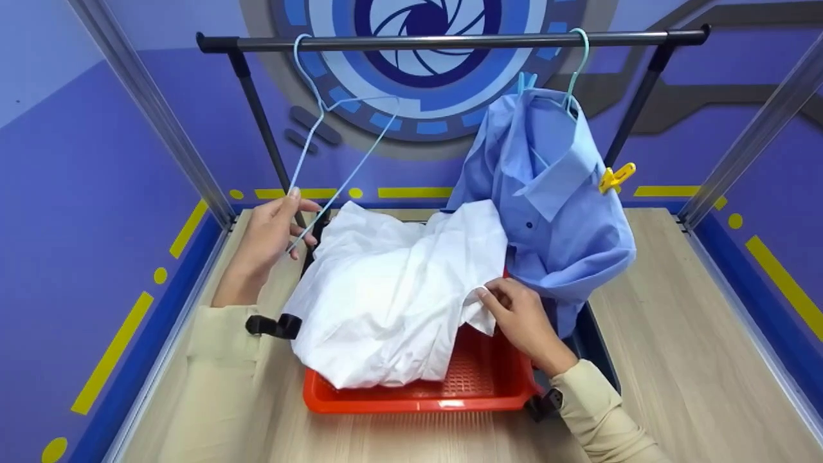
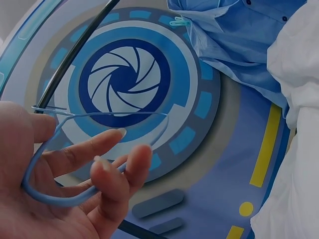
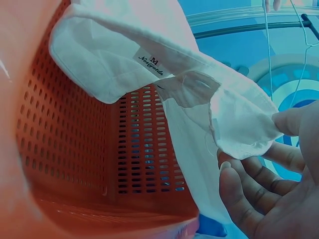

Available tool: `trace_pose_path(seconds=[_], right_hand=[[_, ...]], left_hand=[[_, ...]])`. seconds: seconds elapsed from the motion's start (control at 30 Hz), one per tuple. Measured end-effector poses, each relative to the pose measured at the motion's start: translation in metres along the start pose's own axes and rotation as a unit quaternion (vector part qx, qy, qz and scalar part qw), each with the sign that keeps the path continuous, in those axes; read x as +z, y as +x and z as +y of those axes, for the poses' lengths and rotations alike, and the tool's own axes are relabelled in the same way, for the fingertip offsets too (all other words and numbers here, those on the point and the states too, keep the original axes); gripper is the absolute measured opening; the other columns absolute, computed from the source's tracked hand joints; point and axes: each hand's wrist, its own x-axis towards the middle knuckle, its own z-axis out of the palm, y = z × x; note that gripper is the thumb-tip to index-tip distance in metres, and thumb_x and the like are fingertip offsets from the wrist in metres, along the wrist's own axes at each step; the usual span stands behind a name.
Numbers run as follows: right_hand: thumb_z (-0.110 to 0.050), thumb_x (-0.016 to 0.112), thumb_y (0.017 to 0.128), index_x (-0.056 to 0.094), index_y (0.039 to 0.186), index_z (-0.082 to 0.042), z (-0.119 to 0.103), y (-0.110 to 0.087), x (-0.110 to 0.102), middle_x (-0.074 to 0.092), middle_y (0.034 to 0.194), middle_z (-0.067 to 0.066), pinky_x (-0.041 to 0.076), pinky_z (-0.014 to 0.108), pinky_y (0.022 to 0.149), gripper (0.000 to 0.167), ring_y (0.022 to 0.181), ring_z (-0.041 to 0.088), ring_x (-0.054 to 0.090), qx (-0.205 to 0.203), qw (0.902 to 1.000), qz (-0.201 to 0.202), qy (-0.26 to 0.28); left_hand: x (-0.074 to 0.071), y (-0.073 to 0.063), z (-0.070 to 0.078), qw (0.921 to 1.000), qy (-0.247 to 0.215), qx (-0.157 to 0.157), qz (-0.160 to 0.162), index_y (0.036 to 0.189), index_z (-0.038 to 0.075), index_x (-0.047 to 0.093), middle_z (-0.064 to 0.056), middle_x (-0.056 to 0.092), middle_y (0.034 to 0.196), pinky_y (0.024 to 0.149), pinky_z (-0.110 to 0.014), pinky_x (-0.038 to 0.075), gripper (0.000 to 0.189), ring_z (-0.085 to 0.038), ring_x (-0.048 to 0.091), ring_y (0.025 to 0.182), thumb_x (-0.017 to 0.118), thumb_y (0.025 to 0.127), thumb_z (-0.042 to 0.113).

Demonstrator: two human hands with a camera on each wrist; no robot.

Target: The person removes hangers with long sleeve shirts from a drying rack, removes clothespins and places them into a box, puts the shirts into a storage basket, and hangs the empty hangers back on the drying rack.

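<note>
A light-blue clothes hanger (image 1: 368, 154) hooks over the black rail, tilted down to the left. My left hand (image 1: 273, 228) holds its lower end, the thumb on one side and loosely bent fingers by the other wire; the hanger (image 2: 65, 200) crosses the palm in the left wrist view. A white shirt (image 1: 392, 289) lies rumpled over a red basket (image 1: 418, 405). At its right side my right hand (image 1: 521, 315) pinches the shirt's edge between thumb and fingers. In the right wrist view that looks like the collar (image 3: 244, 124), near a neck label (image 3: 152, 62) marked M.
A blue shirt (image 1: 553, 212) hangs at the right of the rail (image 1: 411, 44) on a green hanger (image 1: 580, 64). A yellow clothespin (image 1: 617, 177) and a blue clothespin (image 1: 527, 81) grip it. A dark basket (image 1: 598, 347) stands right of the red one.
</note>
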Motion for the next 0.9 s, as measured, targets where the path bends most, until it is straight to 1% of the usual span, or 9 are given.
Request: trace_pose_path(seconds=[0.1,0.17,0.27,0.43,0.5,0.63,0.7,0.8,0.9], right_hand=[[-0.027,0.065,0.092,0.071,0.086,-0.024,0.0,0.0,0.001,0.054,0.071,-0.008,0.041,0.022,0.061,0.009,0.062,0.006,0.049,-0.002,1.0,0.005,0.0],[-0.027,0.066,0.092,0.071,0.085,-0.023,0.0,0.0,0.002,0.055,0.075,-0.007,0.042,0.022,0.061,0.009,0.064,0.006,0.05,-0.002,1.0,0.009,0.001],[-0.025,0.067,0.091,0.071,0.085,-0.02,0.001,0.001,0.002,0.058,0.085,-0.005,0.044,0.021,0.063,0.009,0.067,0.006,0.052,-0.004,0.9998,0.017,0.006],[-0.018,0.068,0.09,0.071,0.087,-0.013,0.001,0.001,0.004,0.064,0.102,-0.001,0.046,0.019,0.064,0.006,0.069,0.007,0.056,-0.011,0.9992,0.031,0.022],[-0.017,0.068,0.09,0.071,0.089,-0.013,0.0,0.001,0.004,0.066,0.098,-0.001,0.045,0.018,0.064,0.005,0.068,0.006,0.055,-0.011,0.999,0.034,0.028],[-0.016,0.068,0.09,0.072,0.095,-0.014,-0.001,0.001,0.003,0.062,0.077,-0.002,0.042,0.018,0.059,0.007,0.063,0.005,0.052,-0.002,0.9989,0.032,0.034],[-0.015,0.068,0.09,0.073,0.098,-0.014,-0.001,0.001,0.003,0.058,0.069,-0.002,0.041,0.019,0.056,0.01,0.059,0.006,0.051,0.001,0.9991,0.03,0.031],[-0.015,0.066,0.091,0.073,0.103,-0.015,-0.002,0.001,0.003,0.055,0.063,-0.004,0.039,0.02,0.054,0.014,0.056,0.006,0.049,0.0,0.9995,0.021,0.025],[-0.016,0.065,0.092,0.074,0.102,-0.016,-0.002,0.0,0.002,0.054,0.061,-0.007,0.04,0.02,0.057,0.014,0.057,0.005,0.048,-0.004,0.9997,0.015,0.018]], left_hand=[[-0.001,-0.002,-0.003,1.0,-0.005,0.0,0.003,0.122,0.006,0.06,-0.015,0.053,0.125,0.051,-0.021,0.049,0.053,-0.021,0.066,0.08,0.041,0.1,0.05],[-0.001,-0.004,-0.006,1.0,-0.004,0.001,0.006,0.122,0.005,0.06,-0.014,0.053,0.125,0.054,-0.022,0.05,0.049,-0.021,0.066,0.083,0.043,0.1,0.046],[-0.002,-0.006,-0.011,0.9999,0.004,0.002,0.01,0.122,0.006,0.06,-0.012,0.053,0.126,0.057,-0.024,0.052,0.047,-0.022,0.067,0.088,0.045,0.1,0.044],[-0.001,-0.009,-0.018,0.9998,0.017,0.0,0.01,0.13,0.011,0.055,-0.01,0.05,0.133,0.062,-0.026,0.053,0.044,-0.023,0.066,0.093,0.044,0.101,0.041],[-0.001,-0.009,-0.021,0.9998,0.015,-0.005,0.01,0.135,0.013,0.051,-0.01,0.048,0.133,0.062,-0.027,0.053,0.042,-0.026,0.065,0.095,0.043,0.102,0.038],[0.002,-0.01,-0.028,0.9999,0.002,-0.01,0.011,0.143,0.014,0.041,-0.01,0.042,0.139,0.061,-0.026,0.053,0.044,-0.026,0.065,0.093,0.044,0.102,0.032],[0.003,-0.011,-0.032,0.9999,-0.004,-0.004,0.011,0.145,0.013,0.037,-0.01,0.04,0.144,0.059,-0.025,0.053,0.048,-0.026,0.066,0.091,0.047,0.101,0.03],[0.003,-0.012,-0.038,0.9999,-0.005,0.006,0.01,0.147,0.012,0.034,-0.01,0.039,0.147,0.058,-0.024,0.053,0.055,-0.023,0.067,0.086,0.053,0.099,0.031],[0.003,-0.014,-0.045,0.9998,-0.01,0.014,0.009,0.146,0.01,0.033,-0.013,0.041,0.146,0.057,-0.024,0.053,0.06,-0.021,0.069,0.083,0.058,0.096,0.031]])
